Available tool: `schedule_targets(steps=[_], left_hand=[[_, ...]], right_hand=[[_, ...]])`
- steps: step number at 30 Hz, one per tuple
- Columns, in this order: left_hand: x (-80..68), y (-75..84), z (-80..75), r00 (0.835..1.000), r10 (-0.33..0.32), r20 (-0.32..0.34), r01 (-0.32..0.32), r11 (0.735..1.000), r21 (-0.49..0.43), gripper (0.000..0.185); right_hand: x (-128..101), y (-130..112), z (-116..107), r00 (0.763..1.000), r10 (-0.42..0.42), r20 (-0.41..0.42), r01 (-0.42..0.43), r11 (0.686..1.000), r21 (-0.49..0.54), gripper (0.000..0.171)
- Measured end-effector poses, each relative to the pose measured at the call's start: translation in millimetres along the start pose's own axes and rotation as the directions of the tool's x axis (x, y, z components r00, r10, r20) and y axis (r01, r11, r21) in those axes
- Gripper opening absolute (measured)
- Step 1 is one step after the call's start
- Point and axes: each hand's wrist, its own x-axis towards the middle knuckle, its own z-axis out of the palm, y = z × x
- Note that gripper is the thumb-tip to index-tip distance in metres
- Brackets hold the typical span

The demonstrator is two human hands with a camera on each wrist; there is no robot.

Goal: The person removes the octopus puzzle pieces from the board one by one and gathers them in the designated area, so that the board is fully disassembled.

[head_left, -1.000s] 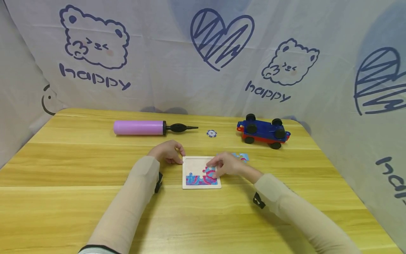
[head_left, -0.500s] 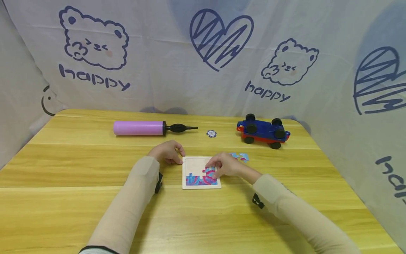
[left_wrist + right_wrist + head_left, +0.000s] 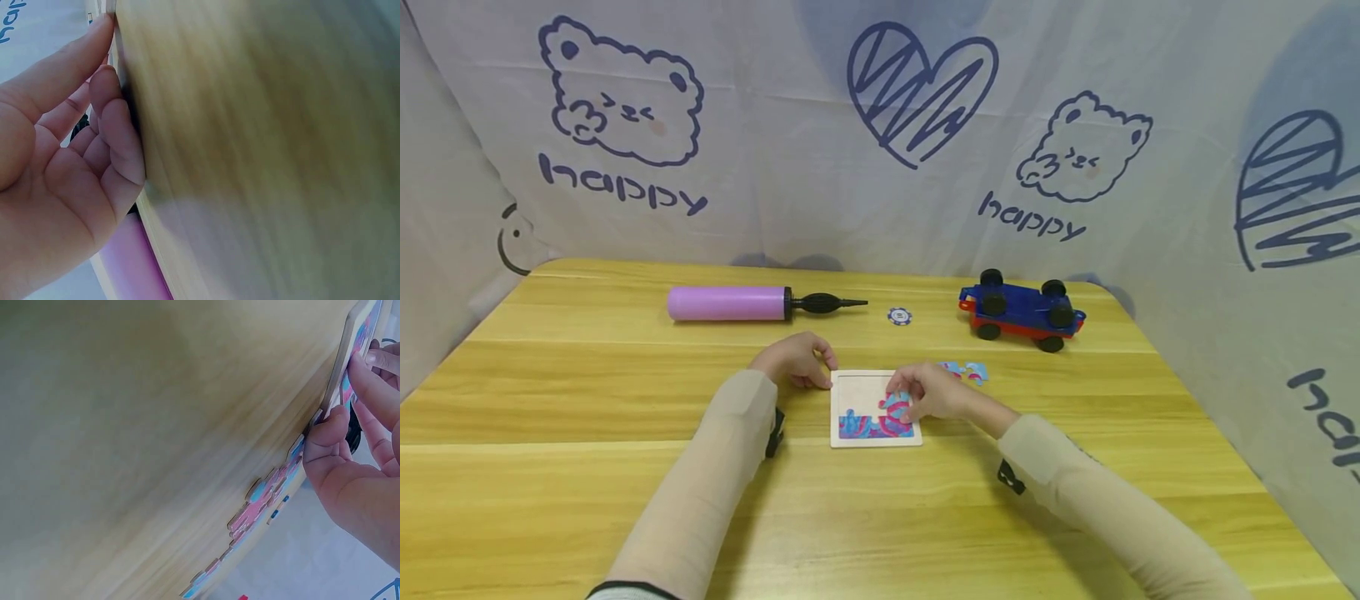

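The right hand (image 3: 934,389) is grasping a puzzle piece (image 3: 895,408) between its bent thumb and fingers; the piece, blue and pink, is lying inside the puzzle tray (image 3: 877,444) by the right rim, just above the bottom row (image 3: 857,427) of pieces, which is filling the side nearest the person; whether the grasped piece is sitting flush, the pictures are not showing clearly; pale bare board is showing across the rest of the tray, above and to the left; the left hand (image 3: 799,360) is resting at the tray's far left corner, with thumb and a fingertip touching the edge and the other fingers bending toward the palm; whether it is pinching that corner or only bracing it, I cannot tell; loose pieces (image 3: 976,372) are lying on the wooden table (image 3: 880,533) just beyond the right hand, which is partly covering them; the right wrist view is showing them in an uneven line beside the tray; farther back, a purple pump (image 3: 730,303) is lying on its side, its black nozzle (image 3: 822,302) pointing right toward a blue and white chip (image 3: 899,316); to the right of that, a blue and red toy vehicle (image 3: 1022,308) is standing with black wheels both above and below; behind everything, a pale cloth (image 3: 805,150) is hanging with drawn bears and hearts
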Motion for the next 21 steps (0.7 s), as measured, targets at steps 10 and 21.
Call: schedule_targets(steps=[10,21], left_hand=[[0.6,-0.8,0.2,1.000,0.002,0.007,-0.002,1.000,-0.010,0.019],[-0.8,0.2,0.3,1.000,-0.003,0.001,0.003,1.000,-0.012,0.020]], right_hand=[[-1.1,-0.6,1.1,1.000,-0.016,-0.003,0.015,0.999,-0.045,0.028],[-2.3,1.9,-1.8,1.000,-0.006,-0.020,0.006,1.000,0.001,0.028]])
